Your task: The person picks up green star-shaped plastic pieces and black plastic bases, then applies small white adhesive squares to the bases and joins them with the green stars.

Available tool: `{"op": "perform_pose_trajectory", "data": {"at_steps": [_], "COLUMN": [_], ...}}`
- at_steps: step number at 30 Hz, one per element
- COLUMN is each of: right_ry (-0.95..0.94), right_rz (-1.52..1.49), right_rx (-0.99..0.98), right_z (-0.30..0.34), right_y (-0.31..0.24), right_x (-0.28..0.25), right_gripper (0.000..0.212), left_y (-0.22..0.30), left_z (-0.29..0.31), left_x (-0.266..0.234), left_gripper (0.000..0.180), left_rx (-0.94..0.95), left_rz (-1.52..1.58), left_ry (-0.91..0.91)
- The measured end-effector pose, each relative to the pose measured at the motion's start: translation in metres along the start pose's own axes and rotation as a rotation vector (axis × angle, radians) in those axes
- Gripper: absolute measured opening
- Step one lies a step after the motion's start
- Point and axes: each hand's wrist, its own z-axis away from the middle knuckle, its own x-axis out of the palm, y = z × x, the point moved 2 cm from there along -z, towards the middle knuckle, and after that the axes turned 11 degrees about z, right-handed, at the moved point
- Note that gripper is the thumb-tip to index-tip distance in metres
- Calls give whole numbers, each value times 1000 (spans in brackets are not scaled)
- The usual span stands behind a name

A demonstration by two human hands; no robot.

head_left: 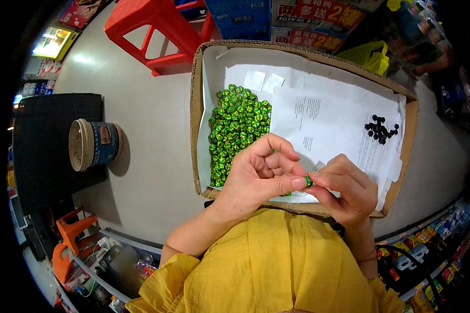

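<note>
Over the near side of a shallow cardboard box (pixel 411 141), my left hand (pixel 250 180) and my right hand (pixel 350 189) meet. Between their fingertips is one small ball in shiny green foil (pixel 308 181), pinched from both sides. The last fingers of my left hand curl loosely. Many similar green-and-yellow foil-wrapped balls (pixel 240 117) lie heaped along the box's left side. At the right, a small group of black pellets (pixel 381 130) rests on printed white paper (pixel 326 125). Small white paper squares (pixel 255 81) lie near the far wall.
Beyond the box's far left corner stands a red plastic stool (pixel 151 26). A bucket (pixel 96 145) is to the left, beside a black panel (pixel 52 156). Stacked cartons (pixel 318 21) and a yellow bag (pixel 368 56) are behind the box. Shelves of packets (pixel 428 245) line the near right.
</note>
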Motion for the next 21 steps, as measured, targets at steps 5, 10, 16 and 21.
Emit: {"op": "perform_pose_trajectory", "data": {"at_steps": [5, 10, 16, 21], "right_ry": [-130, -84, -247, -140], "right_rz": [-600, -964, -870, -539], "right_rx": [250, 448, 548, 439], "right_z": [5, 7, 1, -2], "right_y": [17, 17, 11, 7], "right_x": [0, 12, 6, 5], "right_gripper": [20, 16, 16, 14], "left_y": [-4, -8, -2, 13], "left_z": [0, -1, -1, 1], "left_x": [2, 6, 3, 8], "left_gripper": [28, 26, 33, 35], "left_rx": [-147, -237, -176, 212], "left_rz": [293, 435, 271, -275], "left_ry": [-98, -129, -125, -58]}}
